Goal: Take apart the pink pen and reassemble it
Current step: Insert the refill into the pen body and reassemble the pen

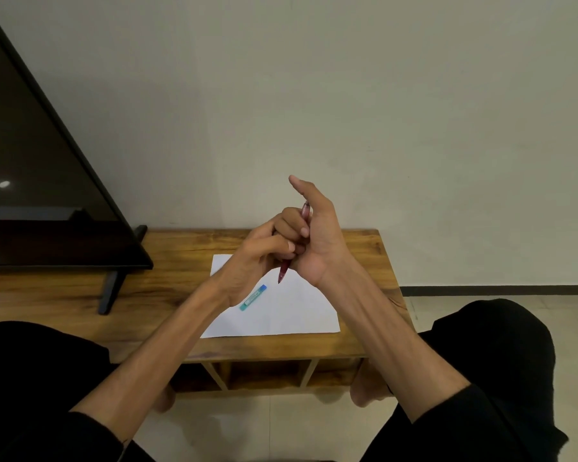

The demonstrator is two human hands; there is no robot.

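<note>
Both hands are raised above the white sheet of paper [281, 311], and I have them locked onto one thing: the slim, translucent pink pen [285, 269]. My right hand [316, 241] wraps its fingers round the upper barrel with the thumb sticking up free, so the clicker end pokes out beside the thumb's base. My left hand [257, 258] comes in from the side, its fingers curled and pressed against the right hand's, seemingly gripping the lower barrel. Exactly where its fingertips sit I cannot tell, since the knuckles hide them.

The pen hangs steeply tilted over the paper, tip down, its dark point showing below the two fists and well clear of the sheet. I judge this two-fisted hold is for twisting: one hand braces the barrel while the other turns the front section. Whether the pen is coming apart or going back together I cannot say; it looks whole from here.

Holding it over the paper makes sense to me, since a spring or refill that drops would land on white and be easy to find. A short teal and blue plastic tube [253, 298] lies flat on the paper, just below the pen tip and beside my left wrist. The paper rests on the wooden table [364, 261], with a dark flat screen [30, 145] standing on the table well left of the paper.
</note>
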